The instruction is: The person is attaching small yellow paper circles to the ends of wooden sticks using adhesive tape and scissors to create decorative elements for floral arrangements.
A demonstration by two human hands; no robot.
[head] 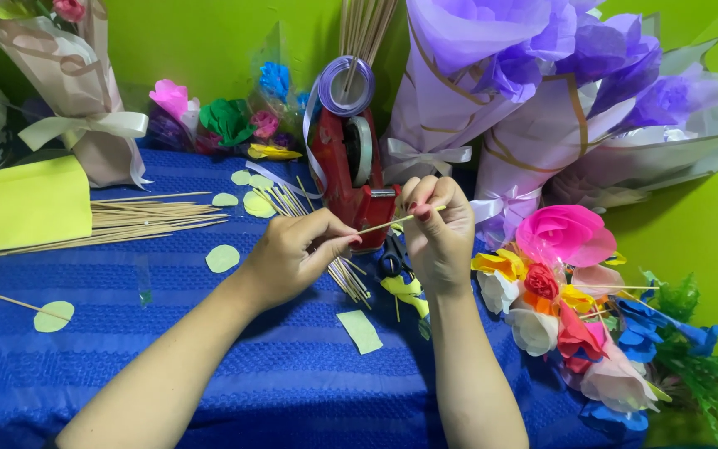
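Skewer pile: thin pale wooden sticks lying fanned at the left on the blue woven cloth covering the counter.
Left hand: fingers pinching the near end of one skewer.
Skewer: slim, straight, light wood, being held level between both hands above the cloth, in front of the red tape dispenser.
Right hand: fingers closing together around the skewer's far end.
Paper flowers: crinkled pink, yellow, white and blue blooms lying heaped at the right.

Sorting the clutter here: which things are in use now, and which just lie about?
In use: stick, held by left hand and right hand.

Lying about: tape dispenser, spare sticks, paper petals, finished flowers, bouquets.
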